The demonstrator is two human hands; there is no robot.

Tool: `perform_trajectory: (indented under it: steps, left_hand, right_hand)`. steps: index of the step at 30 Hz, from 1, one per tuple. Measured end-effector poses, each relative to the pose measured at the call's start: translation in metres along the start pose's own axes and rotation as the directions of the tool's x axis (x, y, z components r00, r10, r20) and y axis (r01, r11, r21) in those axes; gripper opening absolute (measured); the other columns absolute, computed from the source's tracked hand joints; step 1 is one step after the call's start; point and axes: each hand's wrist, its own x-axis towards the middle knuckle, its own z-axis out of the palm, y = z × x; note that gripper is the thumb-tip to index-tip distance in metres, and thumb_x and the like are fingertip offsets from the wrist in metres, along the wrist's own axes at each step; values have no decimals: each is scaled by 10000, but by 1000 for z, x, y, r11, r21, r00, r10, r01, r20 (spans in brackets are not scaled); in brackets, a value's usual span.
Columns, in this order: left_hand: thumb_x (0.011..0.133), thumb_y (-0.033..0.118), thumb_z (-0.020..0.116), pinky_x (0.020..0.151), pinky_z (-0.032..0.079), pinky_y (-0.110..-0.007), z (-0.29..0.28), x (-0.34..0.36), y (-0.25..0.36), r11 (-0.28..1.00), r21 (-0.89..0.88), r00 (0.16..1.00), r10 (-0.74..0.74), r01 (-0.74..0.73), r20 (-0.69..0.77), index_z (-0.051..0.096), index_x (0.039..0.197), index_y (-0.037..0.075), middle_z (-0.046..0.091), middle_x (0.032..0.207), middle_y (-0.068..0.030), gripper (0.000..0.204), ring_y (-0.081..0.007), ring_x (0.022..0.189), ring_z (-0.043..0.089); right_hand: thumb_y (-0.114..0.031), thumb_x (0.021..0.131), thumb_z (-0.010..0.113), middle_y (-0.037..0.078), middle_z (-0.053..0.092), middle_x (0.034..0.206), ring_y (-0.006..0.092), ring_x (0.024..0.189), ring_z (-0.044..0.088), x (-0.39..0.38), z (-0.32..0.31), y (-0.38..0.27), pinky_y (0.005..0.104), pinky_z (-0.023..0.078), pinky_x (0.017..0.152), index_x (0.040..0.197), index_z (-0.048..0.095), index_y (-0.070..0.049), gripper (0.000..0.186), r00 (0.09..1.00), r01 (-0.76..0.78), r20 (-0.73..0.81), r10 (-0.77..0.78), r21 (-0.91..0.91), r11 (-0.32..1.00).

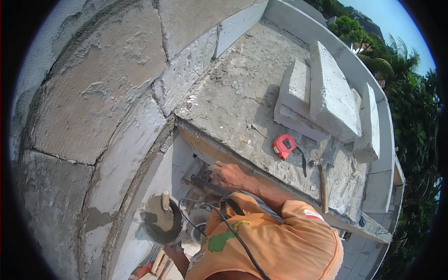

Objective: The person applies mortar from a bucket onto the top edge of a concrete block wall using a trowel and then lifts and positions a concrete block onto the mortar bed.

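A dark bucket (177, 221) of wet grey mortar (158, 213) hangs low, close beside the wall. A trowel's wooden handle (165, 199) sticks up from its far rim. My left hand (174, 249) holds the bucket at its near side; the fingers are mostly behind it. My right arm reaches left along the slab's front edge. There my right hand (227, 175) has its fingers bent down near a dark bar (210, 186); what they grip is hidden. A black cable (233, 233) runs across my orange shirt.
On the rough concrete slab (233, 98) lie a red tape measure (283, 146), a wooden-handled hammer (323, 186) and stacked white blocks (333, 93). A block wall with mortar joints (102, 84) rises at left. A low curved parapet (386, 140) borders the right; trees (415, 112) stand beyond.
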Motion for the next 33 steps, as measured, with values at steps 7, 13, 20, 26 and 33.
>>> perform_trajectory:
  steps: [7, 13, 20, 26, 33]
  left_hand:
    - [663, 54, 750, 684, 466, -455, 11, 5, -32, 871, -483, 906, -131, -89, -402, 563, 814, 38, 573, 813, -182, 241, -358, 749, 576]
    - [645, 112, 746, 726, 443, -467, -2, -52, -37, 916, 342, 902, 317, -210, -292, 588, 854, 35, 557, 826, -161, 273, -368, 788, 550]
    - [635, 96, 753, 692, 448, -462, -16, -22, -20, 946, 294, 957, 204, -138, -208, 580, 848, 41, 554, 813, -157, 279, -361, 760, 554]
    - [627, 82, 759, 663, 453, -458, -20, -2, -8, 941, 305, 967, 202, -149, -152, 573, 842, 46, 551, 802, -154, 286, -356, 736, 558]
    - [617, 65, 767, 630, 458, -452, -10, 4, 3, 943, 299, 965, 203, -146, -167, 565, 835, 52, 548, 789, -150, 297, -349, 709, 562]
  right_hand:
    - [-64, 857, 610, 225, 636, 1023, 414, 872, 650, 38, -27, -6, 465, 550, 710, 1224, 564, -3, 375, 978, 52, -200, -66, -77, 996]
    - [-68, 856, 639, 166, 589, 999, 384, 813, 634, 80, -49, -11, 451, 537, 652, 1238, 532, -43, 398, 959, 77, -260, -113, -144, 987]
    - [-92, 826, 695, 155, 596, 1121, 352, 928, 626, 53, -69, 18, 446, 540, 757, 1236, 519, -38, 450, 770, 10, -610, -188, -283, 959]
    - [-233, 836, 723, 177, 565, 1216, 369, 1086, 575, 41, -76, 48, 455, 512, 875, 1251, 515, -12, 515, 704, -342, -710, 32, -300, 890]
    - [-332, 859, 712, 186, 551, 1241, 381, 1122, 546, 40, -81, 67, 457, 488, 925, 1264, 518, 1, 560, 726, -358, -682, 92, -260, 897]
